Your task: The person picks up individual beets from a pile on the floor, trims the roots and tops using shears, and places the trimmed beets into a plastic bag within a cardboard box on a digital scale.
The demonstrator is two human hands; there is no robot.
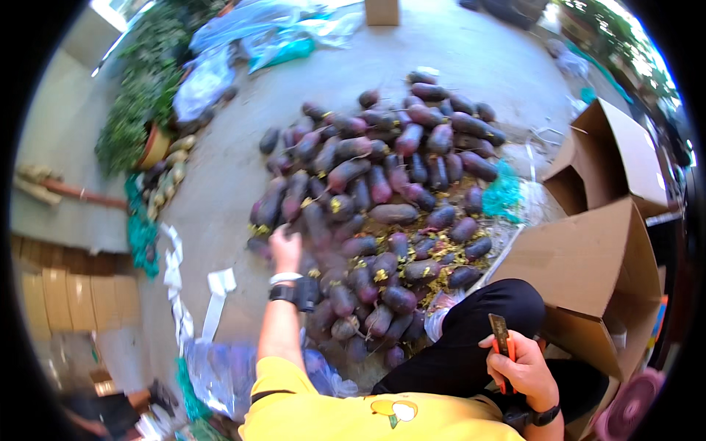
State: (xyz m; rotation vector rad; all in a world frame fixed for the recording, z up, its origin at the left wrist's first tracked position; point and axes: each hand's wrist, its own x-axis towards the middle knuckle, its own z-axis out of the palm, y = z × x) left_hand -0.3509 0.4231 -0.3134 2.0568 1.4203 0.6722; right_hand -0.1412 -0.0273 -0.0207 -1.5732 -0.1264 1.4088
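A wide heap of dark purple radishes [393,213] lies on the floor in front of me, several with wilted yellow leaf tufts at their tops. My left hand [285,244] reaches to the left edge of the heap, against the radishes there. Blur hides its fingers, so whether it grips one is unclear. Close to my body on the right, my right hand [523,367] is closed around an orange utility knife [502,349], its blade pointing up and away from the radishes.
Opened cardboard boxes [570,257] stand to the right of my bent leg. Teal netting [503,195] touches the heap's right side. Clear plastic bags [220,375] lie at the lower left, white strips [218,294] above them. Potted plants [136,110] line the far left. Blue plastic sheeting [257,29] lies behind.
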